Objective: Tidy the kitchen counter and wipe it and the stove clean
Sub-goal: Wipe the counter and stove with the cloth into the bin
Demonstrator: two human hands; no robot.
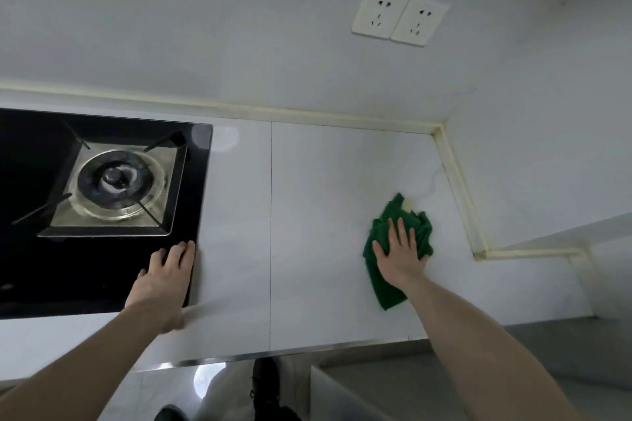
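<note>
Pressing flat on a crumpled green cloth [393,249], the right hand [398,258] lies with its fingers straight and spread, pinning the cloth to the white counter [307,215] toward the far right corner. The cloth is bunched and folded on itself, one tail trailing back toward the counter's front edge under the wrist, and a small pale patch shows at its far tip; whether that is a label or its underside is unclear. The left hand [164,278] rests open at the near right corner of the black glass gas stove [102,208], its fingers laid over the stove's edge and gripping nothing. Farther in sits the burner [118,179] in its square steel tray with four pan-support prongs. The stove runs off the left edge. On the wall behind are two white sockets [400,15].
</note>
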